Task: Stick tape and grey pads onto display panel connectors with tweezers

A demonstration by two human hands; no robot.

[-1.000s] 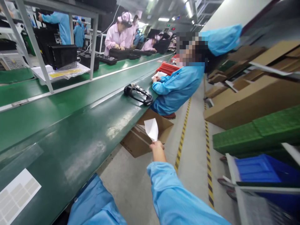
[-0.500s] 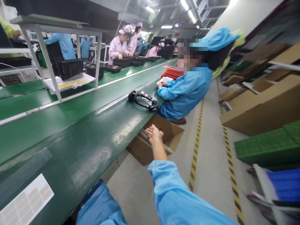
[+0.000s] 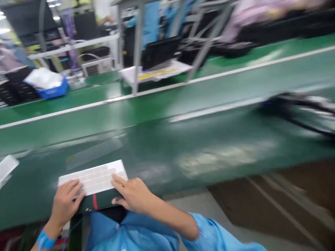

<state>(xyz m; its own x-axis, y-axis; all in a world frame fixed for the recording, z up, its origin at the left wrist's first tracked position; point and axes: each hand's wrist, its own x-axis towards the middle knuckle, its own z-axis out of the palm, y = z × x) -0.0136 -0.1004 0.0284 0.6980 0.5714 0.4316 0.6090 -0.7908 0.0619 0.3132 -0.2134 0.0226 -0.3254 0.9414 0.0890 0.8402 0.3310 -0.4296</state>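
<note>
A white sheet of pale rectangular stickers (image 3: 95, 178) lies on the green bench near its front edge. My left hand (image 3: 66, 200) rests on the sheet's left end with its fingers stretched out. At the right end, my right hand (image 3: 133, 193) touches the stickers with its extended fingers, the thumb apart below them. Neither hand visibly holds anything, though blur hides fine detail at the right fingertips. Behind the sheet lies a clear plastic strip (image 3: 94, 152). A short red strip (image 3: 94, 201) shows on the bench edge between my hands.
A black frame-like part (image 3: 295, 116), blurred, lies on the bench at right. Below it stands a cardboard box (image 3: 243, 205). White paper (image 3: 7, 167) is at far left. Across the line stand a metal rack (image 3: 138, 52) and a blue bin (image 3: 56, 89); co-workers are behind.
The view has swung left and down. My right hand, earlier stretched out above the cardboard box, is now on the sticker sheet. My left hand has come into view on the sheet.
</note>
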